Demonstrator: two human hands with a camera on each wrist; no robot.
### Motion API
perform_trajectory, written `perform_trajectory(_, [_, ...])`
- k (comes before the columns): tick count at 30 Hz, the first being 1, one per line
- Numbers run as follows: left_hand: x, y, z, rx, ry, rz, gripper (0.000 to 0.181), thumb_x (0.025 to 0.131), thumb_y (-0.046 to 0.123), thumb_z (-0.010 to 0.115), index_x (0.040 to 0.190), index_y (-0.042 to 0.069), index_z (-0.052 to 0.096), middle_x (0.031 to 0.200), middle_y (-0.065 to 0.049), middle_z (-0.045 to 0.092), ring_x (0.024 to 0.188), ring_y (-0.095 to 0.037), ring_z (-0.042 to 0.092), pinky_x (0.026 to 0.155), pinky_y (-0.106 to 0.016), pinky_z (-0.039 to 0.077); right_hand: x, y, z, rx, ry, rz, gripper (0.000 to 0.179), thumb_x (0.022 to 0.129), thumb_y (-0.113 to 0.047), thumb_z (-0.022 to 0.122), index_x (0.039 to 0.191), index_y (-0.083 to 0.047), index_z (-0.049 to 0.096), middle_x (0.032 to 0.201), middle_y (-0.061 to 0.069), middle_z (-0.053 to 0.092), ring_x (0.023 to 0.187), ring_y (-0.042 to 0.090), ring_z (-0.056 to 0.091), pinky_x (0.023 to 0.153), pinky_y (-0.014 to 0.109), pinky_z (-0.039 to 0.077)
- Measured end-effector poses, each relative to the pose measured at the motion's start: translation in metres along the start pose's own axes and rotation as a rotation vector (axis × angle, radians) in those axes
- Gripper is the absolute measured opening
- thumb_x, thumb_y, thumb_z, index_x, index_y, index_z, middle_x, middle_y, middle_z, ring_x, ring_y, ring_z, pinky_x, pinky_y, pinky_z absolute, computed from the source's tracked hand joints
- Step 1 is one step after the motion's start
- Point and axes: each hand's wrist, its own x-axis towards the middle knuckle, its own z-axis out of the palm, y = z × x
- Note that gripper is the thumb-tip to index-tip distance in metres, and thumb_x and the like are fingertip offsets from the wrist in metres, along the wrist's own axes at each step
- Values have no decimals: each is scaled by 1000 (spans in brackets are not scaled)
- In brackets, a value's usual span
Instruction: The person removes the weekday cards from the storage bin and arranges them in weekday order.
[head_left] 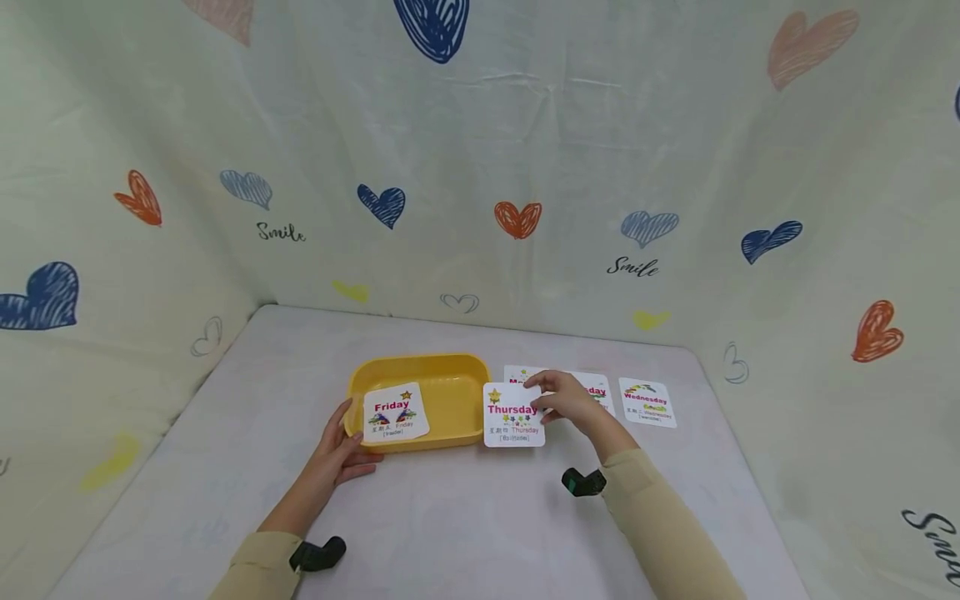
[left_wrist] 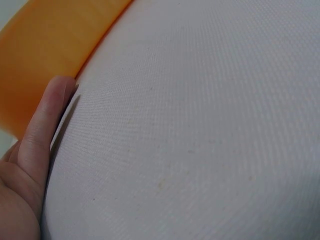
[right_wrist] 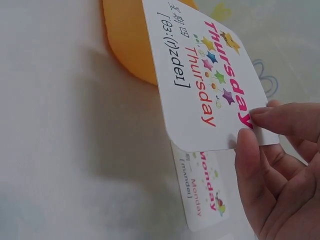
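In the head view my left hand (head_left: pixel 333 450) grips the near left corner of a yellow tray (head_left: pixel 457 400), with fingers along its left side and front. The left wrist view shows part of that left hand (left_wrist: pixel 32 150) right by the tray wall (left_wrist: pixel 55 40). A white Friday card (head_left: pixel 395 412) lies inside the tray, face up. My right hand (head_left: pixel 572 404) pinches a Thursday card (head_left: pixel 514 421) at its right edge, beside the tray's right end. In the right wrist view, thumb and finger hold the Thursday card (right_wrist: pixel 200 85) raised above the table.
Behind the held card a Monday card (right_wrist: pixel 202 190) lies on the white table (head_left: pixel 465 525). Another card (head_left: pixel 597 385), partly covered by the right hand, lies beside it. A Wednesday card (head_left: pixel 648 402) is farther right. A heart-printed cloth (head_left: pixel 555 158) hangs around the table.
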Motion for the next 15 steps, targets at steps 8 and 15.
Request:
perform_trajectory(8, [1,-1,0,6,4,-7,69,104,23,47,155,41,5,156,-12,22,96,-33,68,81,-42,57,-7,16,-8,-24,11,41,34,83,5,69,117,-2,65,114,19,57,69,20,59,57,30,57])
perform_trajectory(15, [2,-1,-1,-6,-9,-8,68,104,23,47,155,41,6,156,-13,24,96,-32,68,81,-42,57,-8,35,-11,-21,16,74,33,81,6,71,113,-3,65,89,10,56,66,19,58,57,29,56])
